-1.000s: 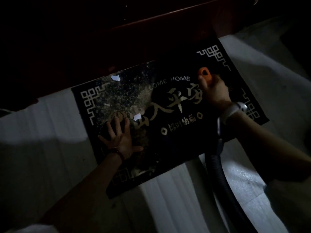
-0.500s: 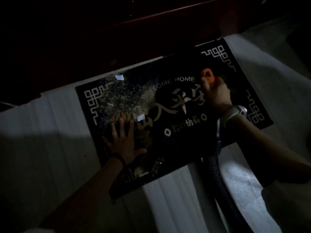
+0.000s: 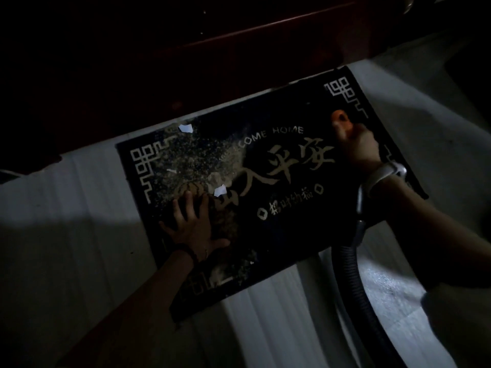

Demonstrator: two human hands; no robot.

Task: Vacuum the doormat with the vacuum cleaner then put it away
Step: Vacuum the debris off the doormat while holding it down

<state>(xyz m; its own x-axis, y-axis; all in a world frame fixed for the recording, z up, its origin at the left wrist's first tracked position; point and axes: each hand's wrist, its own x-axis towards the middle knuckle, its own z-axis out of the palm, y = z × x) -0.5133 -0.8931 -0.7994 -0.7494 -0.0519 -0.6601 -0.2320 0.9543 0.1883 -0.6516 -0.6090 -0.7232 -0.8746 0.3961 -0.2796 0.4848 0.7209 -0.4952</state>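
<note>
Barely shifted since a second ago: left hand (image 3: 192,229) splayed flat on the gritty doormat (image 3: 265,187) by the door, presumably pinning it, right hand (image 3: 357,147) closed around the orange vacuum nozzle (image 3: 341,120) at the mat's cleaner end.

matt, gritty doormat (image 3: 279,208); ribbed plastic hose (image 3: 353,282)

A pale tiled floor (image 3: 66,235) fills most of the view, lit in a bright band on the left and a glossy patch at the lower right. Along the top edge stands a dark reddish wooden door (image 3: 239,49), its bottom edge meeting the floor.
</note>
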